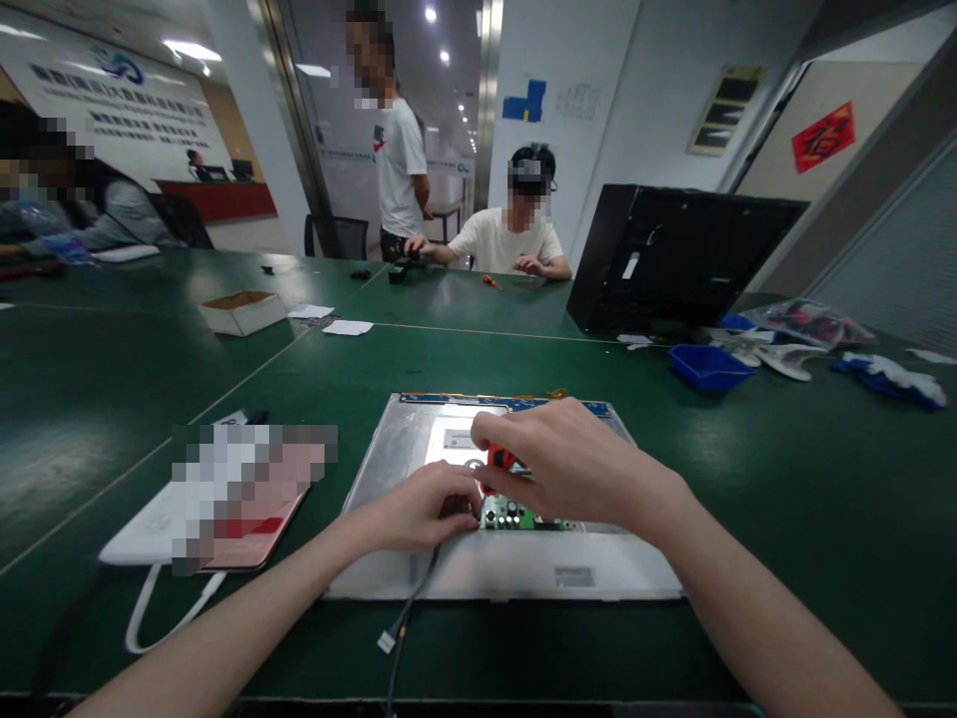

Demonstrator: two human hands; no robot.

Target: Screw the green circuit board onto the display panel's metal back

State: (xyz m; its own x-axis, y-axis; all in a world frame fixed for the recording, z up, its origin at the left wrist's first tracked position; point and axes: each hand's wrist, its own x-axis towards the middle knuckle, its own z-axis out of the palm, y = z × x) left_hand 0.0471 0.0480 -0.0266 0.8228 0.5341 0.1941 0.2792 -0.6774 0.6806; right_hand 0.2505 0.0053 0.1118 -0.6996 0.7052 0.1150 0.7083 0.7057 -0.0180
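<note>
A flat silvery panel (515, 568) lies on the green table in front of me, with a green circuit board (508, 514) on it and a blue strip along its far edge. My right hand (557, 464) is closed round a red and black screwdriver handle (499, 458) above the board. Close beside it, my left hand (430, 507) rests at the board's left edge, fingers curled together; what they hold, if anything, is hidden. A dark cable (410, 603) with a white connector runs from under my left hand toward the table's near edge.
Left of the panel lie a white device (142, 524) and a pink phone (254, 543) with a white cable. Farther off are an open box (243, 312), a black monitor (680, 259), a blue tray (709, 367) and gloves (889, 377). Several people are around the table.
</note>
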